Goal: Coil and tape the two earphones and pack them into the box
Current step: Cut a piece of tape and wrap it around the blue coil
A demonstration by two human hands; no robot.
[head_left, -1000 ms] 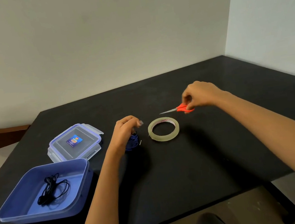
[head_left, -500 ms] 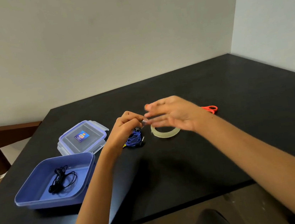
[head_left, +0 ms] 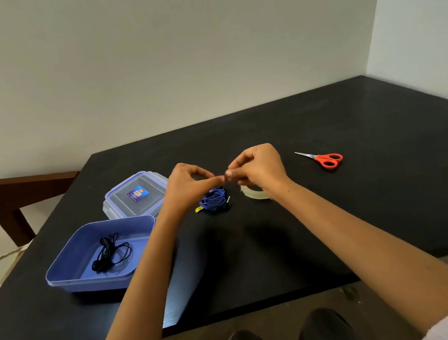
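Observation:
A coiled blue earphone (head_left: pixel 214 199) lies on the black table (head_left: pixel 363 209) just below my hands. My left hand (head_left: pixel 191 185) and my right hand (head_left: pixel 256 170) meet fingertip to fingertip above it, pinching a small clear piece of tape between them; the piece itself is barely visible. A coiled black earphone (head_left: pixel 110 253) lies inside the open blue box (head_left: pixel 69 276) at the left. The tape roll (head_left: pixel 254 193) sits behind my right wrist, partly hidden.
The box's clear lid (head_left: pixel 133 198) lies behind the box. Orange-handled scissors (head_left: pixel 326 158) lie at the right. A wooden chair (head_left: pixel 8 193) stands past the table's left edge. My knees show below the near edge.
My right hand set the scissors down on the right and came back to meet my left hand at the tape piece. The view shifted right.

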